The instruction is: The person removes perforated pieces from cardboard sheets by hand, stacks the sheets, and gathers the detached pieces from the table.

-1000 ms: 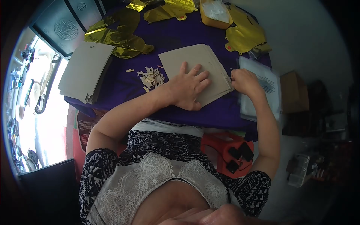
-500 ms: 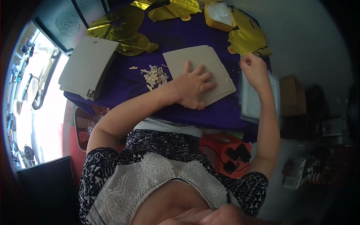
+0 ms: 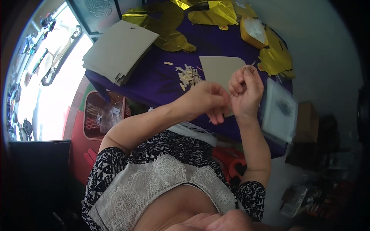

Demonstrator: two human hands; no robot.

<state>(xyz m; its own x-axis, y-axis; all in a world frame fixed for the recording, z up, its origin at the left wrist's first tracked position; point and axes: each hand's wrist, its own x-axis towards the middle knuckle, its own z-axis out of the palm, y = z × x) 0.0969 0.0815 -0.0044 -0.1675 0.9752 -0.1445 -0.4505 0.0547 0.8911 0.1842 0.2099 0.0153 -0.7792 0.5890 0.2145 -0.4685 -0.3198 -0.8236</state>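
Observation:
My right hand is raised over the right side of the grey cardboard sheets, fingers curled in and thumb bent over them. A thin pale sliver shows by its fingertips, too small to name. Close beside it, at the right palm, my left hand hovers with its fingers bent and drawn together. Whatever the left fingers hold, if anything, is hidden. Both hands cover much of the cardboard. To the left of the sheets lies a heap of small pale flat pieces, with one loose piece apart from it.
A thick stack of grey cardboard sits at the table's left. Gold foil pieces and a yellow box with white contents line the back. Clear plastic bags lie at the right edge. A pink basket stands below left.
My left hand has lifted off the cardboard and its fingers have bent together. My right hand has come inward from the right edge to meet it. The camera view has shifted.

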